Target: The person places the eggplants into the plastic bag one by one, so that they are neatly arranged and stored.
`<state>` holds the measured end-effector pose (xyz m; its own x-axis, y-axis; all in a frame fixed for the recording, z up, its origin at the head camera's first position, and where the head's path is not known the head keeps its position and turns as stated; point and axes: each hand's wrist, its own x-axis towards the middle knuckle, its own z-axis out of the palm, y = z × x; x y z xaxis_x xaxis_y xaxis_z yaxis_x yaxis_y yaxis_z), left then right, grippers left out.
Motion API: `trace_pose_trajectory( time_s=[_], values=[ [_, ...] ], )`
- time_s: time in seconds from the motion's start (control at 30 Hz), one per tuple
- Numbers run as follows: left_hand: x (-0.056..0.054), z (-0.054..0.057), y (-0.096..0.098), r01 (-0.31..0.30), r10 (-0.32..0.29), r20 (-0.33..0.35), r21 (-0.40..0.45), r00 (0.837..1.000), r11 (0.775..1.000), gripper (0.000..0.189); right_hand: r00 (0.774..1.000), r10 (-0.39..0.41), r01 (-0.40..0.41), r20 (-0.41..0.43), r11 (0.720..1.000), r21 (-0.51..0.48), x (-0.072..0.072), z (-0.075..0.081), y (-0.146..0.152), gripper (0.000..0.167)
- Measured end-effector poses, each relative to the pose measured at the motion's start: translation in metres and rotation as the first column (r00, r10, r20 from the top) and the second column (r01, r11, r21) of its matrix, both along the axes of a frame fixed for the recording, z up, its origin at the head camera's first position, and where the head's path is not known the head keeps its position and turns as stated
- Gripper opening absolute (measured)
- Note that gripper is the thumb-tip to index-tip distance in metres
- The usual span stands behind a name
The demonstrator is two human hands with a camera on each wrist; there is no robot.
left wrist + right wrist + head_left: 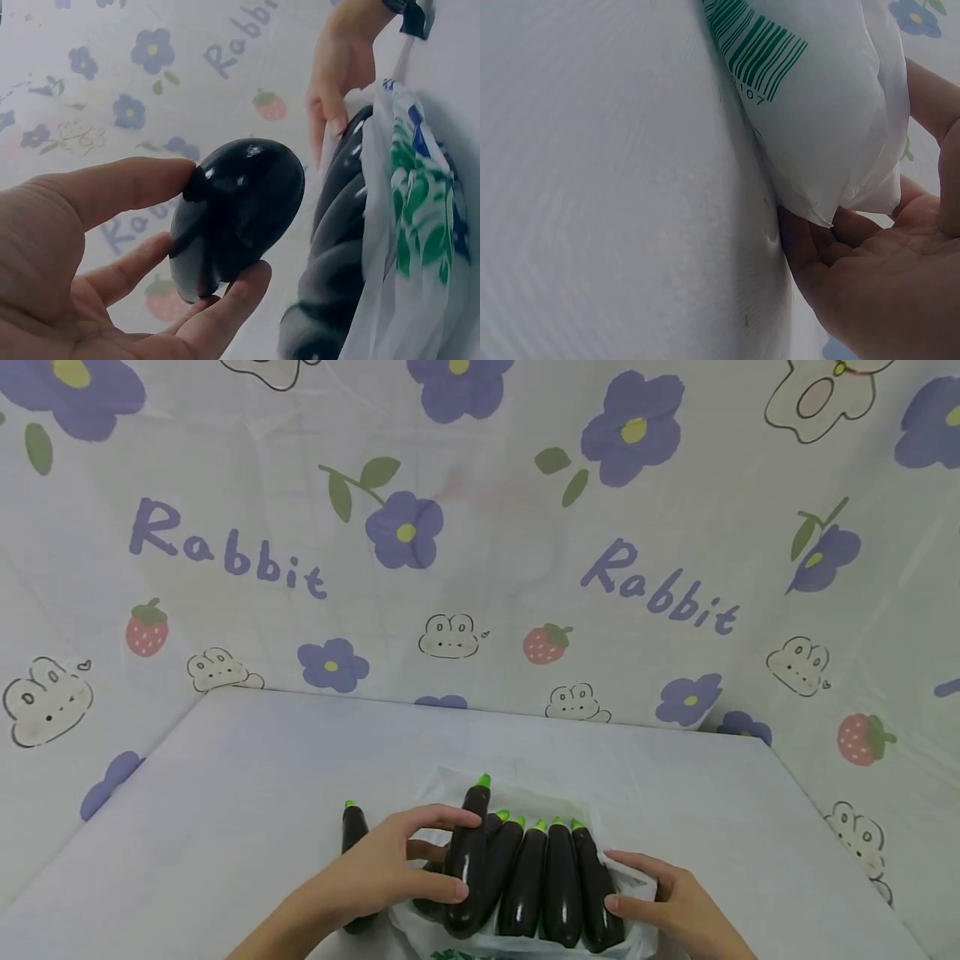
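Observation:
My left hand (390, 864) grips a glossy dark eggplant (467, 864) with a green stem, thumb on one side and fingers on the other. In the left wrist view the rounded end of this eggplant (244, 195) faces the camera, raised beside the bag. Below and right of it, several eggplants (561, 885) lie side by side in an open white plastic bag (639, 891). My right hand (678, 897) holds the bag's right edge, its thumb by the rightmost eggplant. In the right wrist view, fingers (810, 244) curl under the bag's corner.
Another eggplant (354, 828) lies on the white tabletop (262, 793) left of the bag, partly behind my left forearm. A patterned cloth backdrop (495, 560) rises behind the table and along both sides. Green print and a barcode (769, 56) mark the bag.

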<state>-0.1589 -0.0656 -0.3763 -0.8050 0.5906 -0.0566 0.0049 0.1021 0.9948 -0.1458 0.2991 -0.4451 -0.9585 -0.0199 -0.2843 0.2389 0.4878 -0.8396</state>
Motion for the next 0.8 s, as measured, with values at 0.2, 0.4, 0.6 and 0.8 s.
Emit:
trace_pose_trajectory(
  time_s=[0.2, 0.4, 0.6, 0.8],
  values=[
    [-0.01, -0.01, 0.045, 0.025, -0.03, 0.067, 0.068, 0.997, 0.997, 0.054, 1.0, 0.003, -0.003, -0.004, 1.0, 0.022, 0.0, 0.0, 0.001, 0.064],
    [-0.014, -0.018, 0.077, 0.02, -0.024, 0.052, 0.075, 0.998, 0.997, 0.052, 1.0, 0.011, -0.011, -0.011, 1.0, 0.012, -0.001, -0.001, 0.0, 0.062],
    [-0.012, -0.024, 0.083, 0.045, -0.049, 0.058, 0.072, 0.997, 0.996, 0.051, 0.998, 0.057, -0.058, -0.02, 0.998, -0.039, -0.001, -0.003, 0.001, 0.062],
    [-0.012, -0.024, 0.084, 0.018, -0.018, -0.018, -0.035, 1.0, 0.999, 0.05, 1.0, 0.016, -0.016, -0.016, 1.0, 0.026, -0.003, -0.003, 0.0, 0.062]
  ],
)
